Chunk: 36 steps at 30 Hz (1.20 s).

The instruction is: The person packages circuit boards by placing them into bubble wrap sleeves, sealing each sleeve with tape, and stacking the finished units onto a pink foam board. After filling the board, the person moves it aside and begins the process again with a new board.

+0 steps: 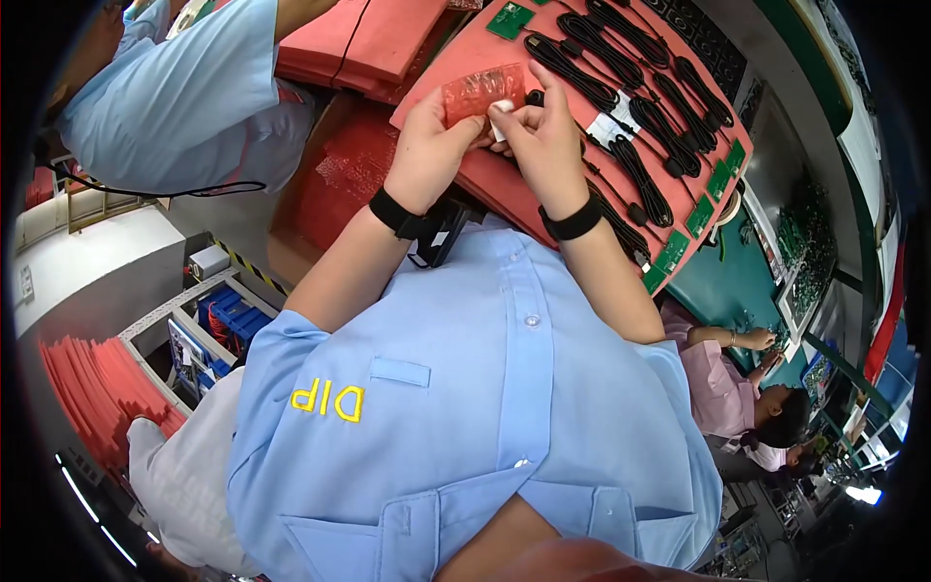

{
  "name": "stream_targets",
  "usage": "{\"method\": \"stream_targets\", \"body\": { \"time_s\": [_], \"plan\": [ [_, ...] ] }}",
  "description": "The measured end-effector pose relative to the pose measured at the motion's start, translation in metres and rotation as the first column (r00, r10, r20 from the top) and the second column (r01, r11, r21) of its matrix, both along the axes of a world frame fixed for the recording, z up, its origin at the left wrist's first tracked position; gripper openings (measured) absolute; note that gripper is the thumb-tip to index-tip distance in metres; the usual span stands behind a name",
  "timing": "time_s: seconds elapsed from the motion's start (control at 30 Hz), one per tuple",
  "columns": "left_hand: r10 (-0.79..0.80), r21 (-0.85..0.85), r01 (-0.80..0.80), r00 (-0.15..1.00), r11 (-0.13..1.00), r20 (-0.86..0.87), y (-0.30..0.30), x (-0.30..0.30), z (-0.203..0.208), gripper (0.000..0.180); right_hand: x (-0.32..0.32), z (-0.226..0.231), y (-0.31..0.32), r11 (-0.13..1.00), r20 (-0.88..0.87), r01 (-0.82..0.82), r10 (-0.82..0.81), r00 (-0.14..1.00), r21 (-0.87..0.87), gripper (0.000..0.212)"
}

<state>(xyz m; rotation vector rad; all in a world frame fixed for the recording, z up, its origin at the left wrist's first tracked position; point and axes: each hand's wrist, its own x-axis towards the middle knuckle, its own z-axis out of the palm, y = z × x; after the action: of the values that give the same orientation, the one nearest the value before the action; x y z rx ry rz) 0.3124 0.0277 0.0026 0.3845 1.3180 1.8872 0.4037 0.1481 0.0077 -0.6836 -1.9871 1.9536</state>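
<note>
My left hand (433, 145) is closed on the lower left edge of a piece of clear red bubble wrap (475, 94). Something dark shows through the wrap, too unclear to name. My right hand (545, 144) meets it at the lower right, thumb and fingers pinched together and the index finger stretched upward. A small white piece (500, 113) sits at the right hand's fingertips; whether it is a finger cover or a held part, I cannot tell. Both hands are above the near edge of a pink foam sheet (441, 68). Black bands circle both wrists.
Coiled black cables (642, 179) lie in rows on the foam, with green circuit boards (669, 250) along its right edge. A box lined with red bubble wrap (354, 165) stands left of my arms. A co-worker in blue (184, 107) is close on the left; another in pink (718, 383) works at the right.
</note>
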Motion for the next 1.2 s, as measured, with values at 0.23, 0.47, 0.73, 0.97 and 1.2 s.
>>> {"method": "stream_targets", "body": {
  "time_s": [0.23, 0.47, 0.73, 0.97, 1.2],
  "plan": [
    [0.065, -0.084, -0.041, 0.951, 0.996, 0.304, -0.010, -0.011, -0.002, 0.029, -0.001, -0.002, 0.011, 0.731, 0.147, -0.122, 0.031, 0.989, 0.672, 0.057],
    [-0.042, -0.054, 0.067, 0.927, 0.996, 0.372, -0.017, -0.022, -0.001, 0.030, -0.018, 0.004, 0.029, 0.136, 0.036, -0.086, 0.334, 0.942, 0.987, 0.058],
    [-0.086, -0.196, 0.070, 0.993, 0.978, -0.075, -0.008, -0.024, -0.049, 0.025, -0.042, 0.011, 0.020, 0.344, 0.273, -0.431, 0.421, 0.865, 0.835, 0.068],
    [0.237, -0.007, -0.255, 0.907, 0.967, -0.348, -0.036, -0.026, -0.065, 0.024, -0.077, -0.005, 0.025, 0.373, 0.403, -0.473, 0.255, 0.879, 0.798, 0.065],
    [0.205, -0.648, -0.530, 0.836, 0.547, -0.510, -0.159, -0.106, -0.233, 0.026, -0.092, -0.015, 0.028, 0.174, 0.451, -0.463, 0.105, 0.886, 0.869, 0.058]
  ]
}}
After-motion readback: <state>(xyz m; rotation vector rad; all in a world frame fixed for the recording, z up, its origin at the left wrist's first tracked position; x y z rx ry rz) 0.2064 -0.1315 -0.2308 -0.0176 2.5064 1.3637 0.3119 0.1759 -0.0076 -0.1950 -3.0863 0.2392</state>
